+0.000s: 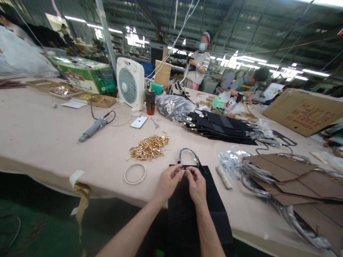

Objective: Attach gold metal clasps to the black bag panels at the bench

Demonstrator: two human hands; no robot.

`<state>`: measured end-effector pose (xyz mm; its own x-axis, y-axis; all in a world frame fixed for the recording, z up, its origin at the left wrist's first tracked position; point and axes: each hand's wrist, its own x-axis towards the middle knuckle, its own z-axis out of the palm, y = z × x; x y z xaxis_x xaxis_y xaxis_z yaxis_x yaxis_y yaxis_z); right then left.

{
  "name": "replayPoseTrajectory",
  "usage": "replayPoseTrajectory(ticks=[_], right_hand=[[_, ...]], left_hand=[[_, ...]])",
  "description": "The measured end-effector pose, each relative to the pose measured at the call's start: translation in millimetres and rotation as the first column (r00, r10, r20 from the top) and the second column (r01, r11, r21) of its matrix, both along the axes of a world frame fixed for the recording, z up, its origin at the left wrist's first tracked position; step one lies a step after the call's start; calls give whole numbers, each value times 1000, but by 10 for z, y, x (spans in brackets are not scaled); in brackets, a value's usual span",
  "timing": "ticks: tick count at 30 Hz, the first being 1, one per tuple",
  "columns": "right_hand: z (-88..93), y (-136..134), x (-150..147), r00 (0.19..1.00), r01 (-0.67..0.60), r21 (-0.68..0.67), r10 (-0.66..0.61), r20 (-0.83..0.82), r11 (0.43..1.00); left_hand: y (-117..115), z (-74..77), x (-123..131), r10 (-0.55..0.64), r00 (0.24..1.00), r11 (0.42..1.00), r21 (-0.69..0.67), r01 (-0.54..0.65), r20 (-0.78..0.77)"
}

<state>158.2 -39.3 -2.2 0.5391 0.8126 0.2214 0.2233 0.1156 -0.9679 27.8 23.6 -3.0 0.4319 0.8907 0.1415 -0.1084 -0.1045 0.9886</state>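
A black handbag (pixel 198 217) lies over the table's front edge, its plastic-wrapped handle (pixel 188 151) standing up at the far end. Over its top edge, my left hand (pixel 169 179) and my right hand (pixel 197 182) meet, fingertips pinched together. Something tiny and pale shows between them, too small to name. To the left of my hands is a pile of small gold metal fittings (pixel 148 147). A cream ring, like a roll of tape (pixel 135 174), lies flat in front of the pile.
An electric screwdriver (pixel 93 129), a phone (pixel 138 122), a fan (pixel 130 84) and a cup (pixel 150 101) are farther back. Stacked black bag panels (pixel 222 126) lie beyond my hands. Brown-covered bags (pixel 292 178) and a cardboard box (pixel 305 110) occupy the right. Other people work behind the table.
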Motion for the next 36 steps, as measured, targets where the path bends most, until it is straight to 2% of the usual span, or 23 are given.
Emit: replayPoseTrajectory(ticks=[2, 4, 6, 8, 14, 20, 24, 27, 29, 36], right_hand=[[-37, 11, 65, 974, -1, 8, 3, -226, 1000], [-55, 23, 112, 915, -23, 43, 39, -401, 999], [-53, 30, 135, 859, -54, 72, 83, -506, 996], [-45, 29, 139, 833, -77, 88, 112, -542, 993], [-55, 18, 112, 892, -137, 58, 148, -428, 989], [22, -19, 36, 975, -36, 92, 55, -217, 995], [94, -43, -18, 998, -53, 161, 59, -33, 986], [120, -43, -37, 997, -60, 144, 51, 65, 988], [120, -40, -35, 997, -56, 122, 50, 51, 991], [70, -42, -10, 985, -59, 67, 69, -156, 996]], left_hand=[[-21, 2, 14, -13, 999, 1000, -6, 13, 35], [-35, -2, 27, -26, 999, 1000, 9, 26, 40], [-41, -9, 34, -59, 998, 998, 22, 59, 28], [-43, -8, 35, -89, 996, 996, 30, 88, 14], [-57, 44, 24, -72, 997, 995, 70, 69, 34], [-45, 7, 28, 22, 1000, 997, 75, -23, 14], [-32, 1, 12, 27, 999, 991, 131, -25, -17], [-39, 25, 0, 20, 1000, 992, 129, -18, -20], [-49, 47, -6, 20, 1000, 993, 116, -18, -17], [-51, 57, -1, -16, 1000, 990, 141, 15, 4]])
